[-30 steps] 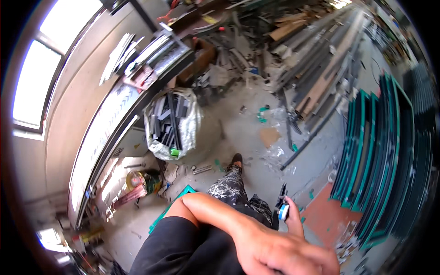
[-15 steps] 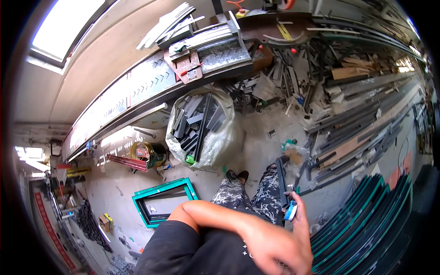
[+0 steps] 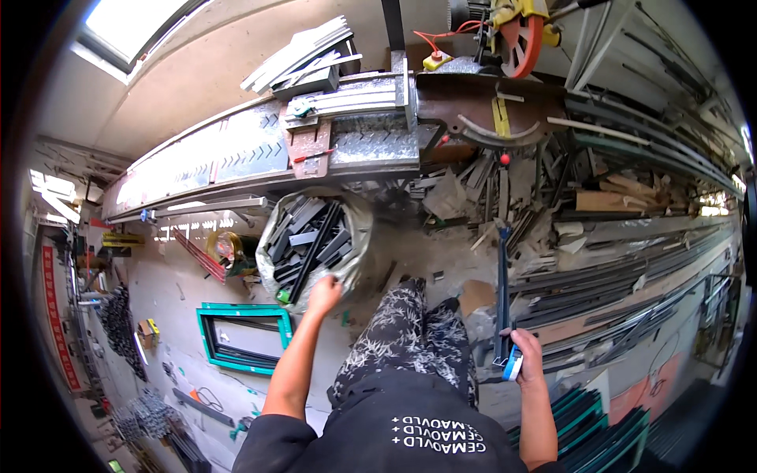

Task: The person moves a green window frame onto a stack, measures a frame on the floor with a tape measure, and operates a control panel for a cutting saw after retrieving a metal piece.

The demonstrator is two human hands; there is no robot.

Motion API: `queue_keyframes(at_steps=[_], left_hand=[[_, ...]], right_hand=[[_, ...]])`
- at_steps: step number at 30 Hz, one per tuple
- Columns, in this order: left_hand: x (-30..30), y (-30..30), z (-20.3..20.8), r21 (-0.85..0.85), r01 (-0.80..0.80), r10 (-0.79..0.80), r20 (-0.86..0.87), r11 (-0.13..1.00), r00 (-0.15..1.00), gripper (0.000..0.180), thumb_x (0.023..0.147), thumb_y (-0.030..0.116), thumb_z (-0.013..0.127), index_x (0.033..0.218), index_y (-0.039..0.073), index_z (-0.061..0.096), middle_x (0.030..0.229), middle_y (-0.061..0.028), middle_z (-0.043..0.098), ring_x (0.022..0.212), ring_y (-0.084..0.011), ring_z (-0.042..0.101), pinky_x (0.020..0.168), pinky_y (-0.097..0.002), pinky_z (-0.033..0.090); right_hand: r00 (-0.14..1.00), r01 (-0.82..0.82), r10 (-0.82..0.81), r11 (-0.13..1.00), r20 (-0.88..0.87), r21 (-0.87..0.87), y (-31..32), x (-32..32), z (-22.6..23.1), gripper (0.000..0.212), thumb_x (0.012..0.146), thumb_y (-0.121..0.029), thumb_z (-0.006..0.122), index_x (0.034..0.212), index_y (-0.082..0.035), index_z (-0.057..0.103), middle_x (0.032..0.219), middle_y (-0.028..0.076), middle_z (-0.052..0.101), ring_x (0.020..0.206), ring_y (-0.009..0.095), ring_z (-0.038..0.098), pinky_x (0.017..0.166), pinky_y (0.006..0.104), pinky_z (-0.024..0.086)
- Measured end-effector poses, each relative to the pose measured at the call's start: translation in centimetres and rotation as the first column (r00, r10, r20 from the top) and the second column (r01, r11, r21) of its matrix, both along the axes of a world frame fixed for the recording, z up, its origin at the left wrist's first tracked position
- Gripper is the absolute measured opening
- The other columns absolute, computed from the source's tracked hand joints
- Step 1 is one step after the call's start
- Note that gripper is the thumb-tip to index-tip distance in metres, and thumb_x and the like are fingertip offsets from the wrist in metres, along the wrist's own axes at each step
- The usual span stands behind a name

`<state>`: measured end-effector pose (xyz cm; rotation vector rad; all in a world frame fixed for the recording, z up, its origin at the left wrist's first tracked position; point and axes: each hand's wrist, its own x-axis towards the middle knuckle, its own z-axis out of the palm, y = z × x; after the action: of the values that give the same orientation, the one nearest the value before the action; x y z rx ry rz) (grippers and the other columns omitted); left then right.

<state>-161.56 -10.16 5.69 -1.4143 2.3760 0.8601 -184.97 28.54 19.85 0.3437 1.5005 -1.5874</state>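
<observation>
My right hand (image 3: 528, 352) grips a long dark metal profile (image 3: 503, 272), which points away from me. In the same hand is a round blue-and-white item (image 3: 512, 366), perhaps a tape roll or tape measure. My left hand (image 3: 324, 295) looks closed, its fingers curled, and nothing shows in it. It hovers by the near rim of a big whitish sack (image 3: 356, 256) filled with dark and grey profile offcuts (image 3: 303, 236). A small green object (image 3: 283, 296) sits at the sack's near edge.
A long workbench (image 3: 236, 169) runs along the far wall, with a yellow-and-orange cutting saw (image 3: 516, 43) at its right. Long profiles (image 3: 599, 276) and scrap pile up on the right. Green-edged frames (image 3: 583, 430) stand lower right. A green rectangular frame (image 3: 206, 335) lies on the floor.
My left hand has swung from in front of my chest out to the sack. My right hand still holds the profile and the blue-and-white item. The view has tilted up toward the bench.
</observation>
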Motion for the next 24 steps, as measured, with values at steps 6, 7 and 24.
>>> queue_keyframes(at_steps=[6,7,24], left_hand=[[2.2,-1.8,-2.2,-0.025,-0.34,0.34,0.136,0.94,0.931,0.032,0.075,0.025,0.052,0.096,0.002,0.061,0.093,-0.0212,0.063,0.091,-0.0355,0.06,0.081,-0.0433,0.046],[2.0,-2.1,-4.4,-0.048,-0.36,0.363,0.151,0.932,0.92,0.034,0.074,0.024,0.053,0.1,0.003,0.06,0.099,-0.0225,0.061,0.095,-0.0369,0.058,0.084,-0.0443,0.045],[-5.1,-10.4,-10.4,-0.342,-0.262,0.375,0.325,0.902,0.868,0.025,0.074,0.018,0.061,0.097,0.01,0.057,0.096,-0.0079,0.055,0.1,-0.0255,0.05,0.082,-0.0408,0.041]], right_hand=[[0.886,0.036,0.019,0.993,-0.462,0.11,-6.6,-6.7,1.2,0.022,0.085,-0.015,0.054,0.097,0.002,0.062,0.083,0.002,0.059,0.073,0.007,0.052,0.066,0.0218,0.042],[0.847,0.05,0.024,0.991,-0.532,0.124,-8.1,-7.6,1.5,0.022,0.086,-0.015,0.054,0.098,0.002,0.061,0.084,0.002,0.059,0.073,0.007,0.052,0.066,0.022,0.042],[0.805,0.096,0.174,0.905,-0.567,0.414,-28.0,-25.8,-9.9,0.037,0.086,-0.021,0.059,0.109,0.008,0.057,0.102,0.008,0.059,0.089,0.014,0.052,0.081,0.026,0.04]])
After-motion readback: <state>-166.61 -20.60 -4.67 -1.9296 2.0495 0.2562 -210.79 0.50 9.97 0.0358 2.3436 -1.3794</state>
